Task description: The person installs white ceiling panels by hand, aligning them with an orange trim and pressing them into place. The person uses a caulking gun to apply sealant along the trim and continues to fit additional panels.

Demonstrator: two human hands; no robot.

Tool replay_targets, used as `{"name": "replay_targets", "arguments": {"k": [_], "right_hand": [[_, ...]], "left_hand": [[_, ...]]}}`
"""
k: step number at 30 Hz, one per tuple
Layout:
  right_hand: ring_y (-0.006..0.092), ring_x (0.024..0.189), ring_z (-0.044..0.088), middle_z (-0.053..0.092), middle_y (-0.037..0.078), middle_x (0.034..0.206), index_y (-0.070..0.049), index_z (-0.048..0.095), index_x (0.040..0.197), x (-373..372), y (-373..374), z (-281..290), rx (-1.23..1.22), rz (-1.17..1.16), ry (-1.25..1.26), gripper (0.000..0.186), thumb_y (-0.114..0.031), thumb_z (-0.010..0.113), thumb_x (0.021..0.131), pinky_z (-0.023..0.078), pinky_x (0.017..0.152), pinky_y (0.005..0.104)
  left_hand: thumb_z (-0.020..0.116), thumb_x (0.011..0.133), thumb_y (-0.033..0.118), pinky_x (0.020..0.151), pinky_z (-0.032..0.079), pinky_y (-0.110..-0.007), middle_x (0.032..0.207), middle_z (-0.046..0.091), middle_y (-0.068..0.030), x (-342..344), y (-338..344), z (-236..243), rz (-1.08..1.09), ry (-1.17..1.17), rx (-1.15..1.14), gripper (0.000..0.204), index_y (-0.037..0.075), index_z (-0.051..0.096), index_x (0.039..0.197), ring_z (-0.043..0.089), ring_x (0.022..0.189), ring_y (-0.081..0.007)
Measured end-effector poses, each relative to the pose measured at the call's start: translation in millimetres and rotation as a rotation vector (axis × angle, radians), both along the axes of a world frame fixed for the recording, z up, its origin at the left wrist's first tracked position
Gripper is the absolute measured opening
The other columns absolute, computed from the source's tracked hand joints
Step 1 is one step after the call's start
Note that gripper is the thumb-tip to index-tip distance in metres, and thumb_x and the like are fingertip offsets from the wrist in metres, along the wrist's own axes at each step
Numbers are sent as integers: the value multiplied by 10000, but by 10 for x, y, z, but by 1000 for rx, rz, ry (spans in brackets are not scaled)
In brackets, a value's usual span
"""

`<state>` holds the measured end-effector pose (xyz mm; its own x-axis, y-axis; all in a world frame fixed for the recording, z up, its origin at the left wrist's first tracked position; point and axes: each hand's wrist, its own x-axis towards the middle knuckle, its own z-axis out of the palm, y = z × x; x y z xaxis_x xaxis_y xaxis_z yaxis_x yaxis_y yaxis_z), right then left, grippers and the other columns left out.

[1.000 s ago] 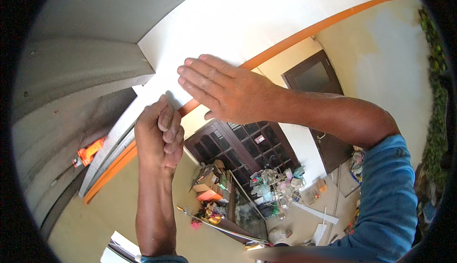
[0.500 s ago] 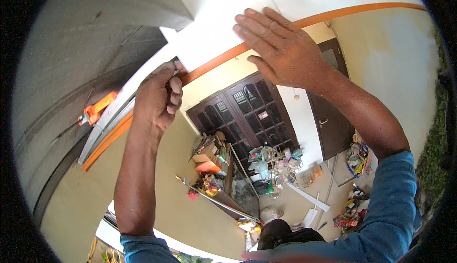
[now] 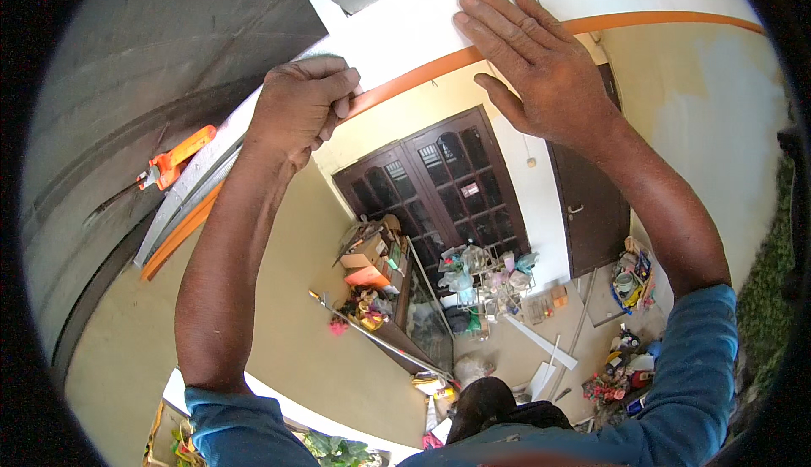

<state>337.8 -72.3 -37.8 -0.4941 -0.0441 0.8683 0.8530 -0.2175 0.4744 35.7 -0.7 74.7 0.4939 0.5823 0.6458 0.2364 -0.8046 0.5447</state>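
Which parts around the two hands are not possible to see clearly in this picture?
- Head view: whatever the left hand grips is hidden inside its closed fingers.
- Head view: the spot where the right hand presses the white panel is covered by the palm.
- Head view: the orange clamp is partly hidden behind the panel's edge.

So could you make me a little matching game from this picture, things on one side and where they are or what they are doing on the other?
Things:
1. left hand
2. right hand
3. orange clamp
4. dark wooden doors

Places or states:
A. closed, set in the yellow wall below the hands
B. spread flat against the white board
C. far left, on the board's edge
D. curled shut around the board's edge

Pairs: 1-D, 2-B, 3-C, 4-A
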Motion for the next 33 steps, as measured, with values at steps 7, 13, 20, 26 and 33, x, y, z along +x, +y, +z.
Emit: {"name": "replay_targets", "arguments": {"k": [7,13,20,26,33], "right_hand": [[280,1621,425,490,138,1713,-72,474,1665,4,41,-7,-4,26,6,670,-270,703,1067,306,1376,514],[312,1614,437,491,159,1710,-49,483,1651,24,43,6,-2,56,-18,682,-234,719,1038,322,1365,539],[360,1565,494,542,232,1642,27,561,1560,17,162,-60,118,7,-127,568,-200,631,1045,378,1345,542],[305,1536,531,602,167,1587,-12,618,1517,190,130,-138,154,96,-63,511,-198,652,1043,397,1331,537],[297,1516,551,613,164,1571,-6,649,1466,280,-87,-167,169,53,81,556,-245,759,977,374,1322,604]], "left_hand": [[797,1013,111,411,319,-219,661,653,-1,26,43,-42,0,44,125,143,51,792,883,498,499,-30],[771,963,72,509,379,-270,666,605,15,30,62,-42,139,175,426,180,36,715,795,495,583,-51],[741,942,46,531,385,-263,661,630,12,57,-102,-13,65,108,249,178,42,701,769,516,574,-47],[709,1025,91,359,290,-233,647,679,-14,86,-137,-15,61,-11,89,195,35,756,845,483,406,-39],[682,1065,125,341,278,-243,632,639,-28,116,-151,-55,-6,-68,-1,220,34,721,869,442,385,-54]]}}
